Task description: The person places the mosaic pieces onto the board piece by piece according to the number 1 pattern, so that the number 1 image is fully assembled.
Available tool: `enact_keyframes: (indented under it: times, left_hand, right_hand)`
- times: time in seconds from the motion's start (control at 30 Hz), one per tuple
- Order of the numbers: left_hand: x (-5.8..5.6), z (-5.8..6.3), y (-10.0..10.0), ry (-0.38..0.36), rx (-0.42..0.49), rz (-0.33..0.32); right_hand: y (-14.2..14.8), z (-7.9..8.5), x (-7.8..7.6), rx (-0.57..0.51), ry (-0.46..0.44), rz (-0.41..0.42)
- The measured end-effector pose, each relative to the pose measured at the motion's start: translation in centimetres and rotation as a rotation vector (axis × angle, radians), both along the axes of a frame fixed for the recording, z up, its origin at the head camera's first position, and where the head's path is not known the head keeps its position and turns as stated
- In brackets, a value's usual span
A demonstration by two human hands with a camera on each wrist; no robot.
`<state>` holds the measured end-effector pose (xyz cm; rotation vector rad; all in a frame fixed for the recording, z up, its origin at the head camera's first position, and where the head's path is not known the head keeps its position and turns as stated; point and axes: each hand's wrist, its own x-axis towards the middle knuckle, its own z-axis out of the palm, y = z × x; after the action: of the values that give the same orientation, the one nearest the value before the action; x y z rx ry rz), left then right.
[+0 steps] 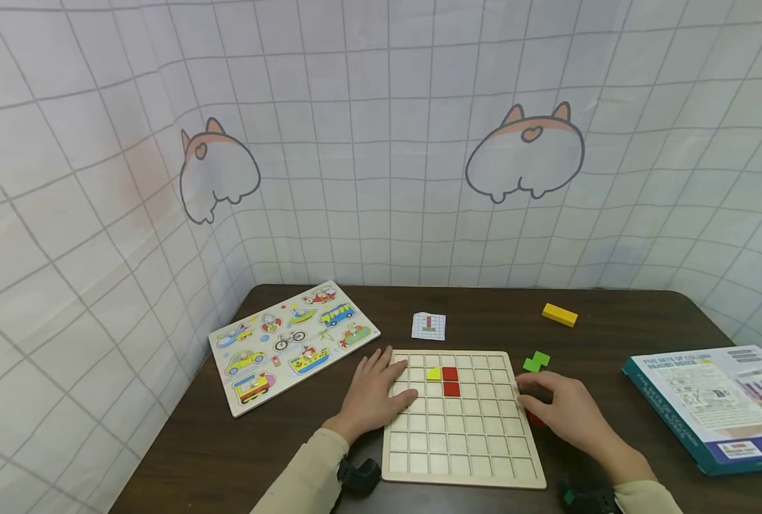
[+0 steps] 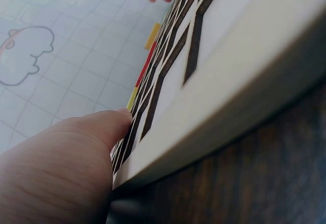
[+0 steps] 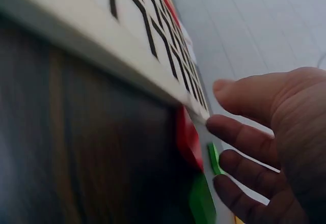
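Between left hand (image 1: 371, 394), right hand (image 1: 565, 410): grid board (image 1: 460, 444).

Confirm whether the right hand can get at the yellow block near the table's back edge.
Likely yes, reaching farther forward: the right hand looks empty, and only green pieces lie near its path to the yellow block.

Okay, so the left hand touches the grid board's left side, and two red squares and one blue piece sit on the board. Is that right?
Not quite: the single piece is yellow, not blue, as the head view shows. The left hand does touch the grid board on its left side, and the two red squares are correct.
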<state>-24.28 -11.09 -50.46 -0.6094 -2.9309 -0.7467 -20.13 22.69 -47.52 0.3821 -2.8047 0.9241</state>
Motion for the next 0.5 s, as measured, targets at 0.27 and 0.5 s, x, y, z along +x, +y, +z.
enact_keyframes:
  times: [0.27, 0.5]
  left_hand:
    - [-0.1, -0.1, -0.1, 0.009, 0.004, -0.003]
    - [-0.1, -0.1, 0.0, 0.005, 0.006, 0.002]
  right_hand:
    - [2.1, -0.1, 0.0, 0.059, -0.051, -0.03]
    - [3.2, 0.1, 0.0, 0.115, -0.078, 0.01]
